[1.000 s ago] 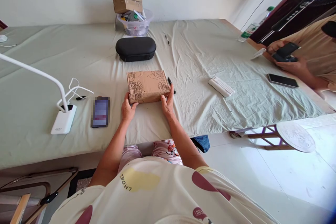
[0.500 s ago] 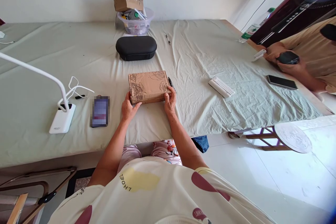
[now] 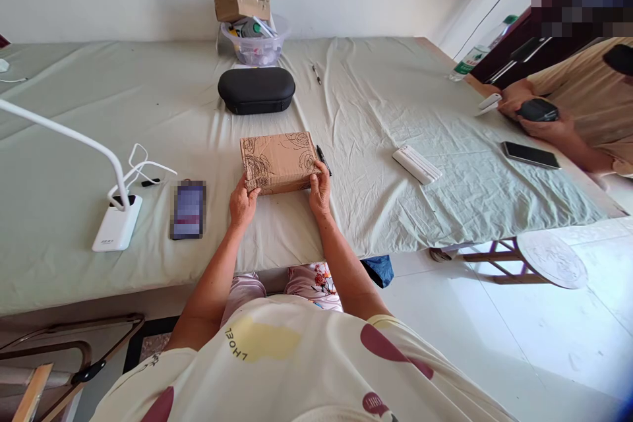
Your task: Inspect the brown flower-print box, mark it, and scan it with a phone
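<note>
The scribbled cardboard box [image 3: 279,158], on or just above the desk [image 3: 359,211], is clasped near its front corners between the left hand [image 3: 242,204] and right hand [image 3: 320,195], probably to steady it. A black marker [image 3: 323,159] crowds the right; a black case [image 3: 256,91] lies beyond both hands, a phone [image 3: 188,210] beside the left.

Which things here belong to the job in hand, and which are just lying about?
In use:
scribbled cardboard box, between left hand and right hand
possibly the black pen beside it

Lying about:
black case
white gooseneck stand
plastic tub
plastic bottle
</note>
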Demonstrator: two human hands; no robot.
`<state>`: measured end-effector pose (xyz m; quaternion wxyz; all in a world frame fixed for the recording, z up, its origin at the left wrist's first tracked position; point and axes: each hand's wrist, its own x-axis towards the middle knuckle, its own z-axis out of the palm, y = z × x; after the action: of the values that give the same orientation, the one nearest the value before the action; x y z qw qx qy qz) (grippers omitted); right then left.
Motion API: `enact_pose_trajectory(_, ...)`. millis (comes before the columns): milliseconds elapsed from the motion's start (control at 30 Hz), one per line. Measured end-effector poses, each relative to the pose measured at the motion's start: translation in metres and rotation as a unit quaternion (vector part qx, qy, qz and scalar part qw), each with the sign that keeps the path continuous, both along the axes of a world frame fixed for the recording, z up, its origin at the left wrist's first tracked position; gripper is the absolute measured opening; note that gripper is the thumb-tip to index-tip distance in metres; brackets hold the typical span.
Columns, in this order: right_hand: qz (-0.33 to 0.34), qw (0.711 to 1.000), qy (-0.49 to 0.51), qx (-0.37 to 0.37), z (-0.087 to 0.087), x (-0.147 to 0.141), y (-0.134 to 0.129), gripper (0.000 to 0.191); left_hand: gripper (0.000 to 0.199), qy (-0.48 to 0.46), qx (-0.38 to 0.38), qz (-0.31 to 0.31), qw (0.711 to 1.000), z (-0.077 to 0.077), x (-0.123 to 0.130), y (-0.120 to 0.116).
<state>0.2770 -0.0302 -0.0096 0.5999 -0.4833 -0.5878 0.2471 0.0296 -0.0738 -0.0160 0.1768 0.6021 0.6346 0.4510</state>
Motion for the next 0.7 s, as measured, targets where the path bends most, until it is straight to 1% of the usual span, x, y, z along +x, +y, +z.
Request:
enact_pose_trajectory(100,0.003,1.0,0.004,-0.008,0.0,0.0,0.0,0.066,0.052,-0.008,0.019,0.002,1.0,0.004,-0.001,-0.004)
enact_pose_trajectory(167,0.007,1.0,0.01,-0.013,-0.001,0.0,0.0,0.065,0.058,-0.033,0.043,0.013,0.998,0.005,-0.002,-0.006)
enact_pose_trajectory(233,0.011,1.0,0.017,-0.015,-0.002,-0.001,0.0,0.066,0.069,-0.083,0.062,0.028,0.994,0.004,-0.002,-0.007)
enact_pose_trajectory(333,0.009,1.0,0.016,-0.016,-0.004,-0.001,0.0,0.068,0.088,-0.166,0.062,0.04,0.983,0.001,-0.001,-0.007)
enact_pose_trajectory(433,0.014,0.999,0.006,-0.036,-0.007,-0.002,0.001,0.07,0.099,-0.188,0.044,0.032,0.981,-0.002,-0.001,-0.005)
enact_pose_trajectory(500,0.032,0.998,0.022,-0.056,-0.009,-0.004,0.001,0.07,0.099,-0.175,0.031,0.011,0.984,-0.002,-0.001,-0.005)
enact_pose_trajectory(600,0.066,0.995,0.027,-0.075,-0.01,-0.008,0.0,0.069,0.085,-0.123,0.018,-0.022,0.992,0.0,-0.003,-0.006)
enact_pose_trajectory(700,0.107,0.989,-0.056,-0.085,-0.006,-0.013,-0.002,0.055,0.075,-0.073,0.011,-0.028,0.997,0.003,-0.004,-0.007)
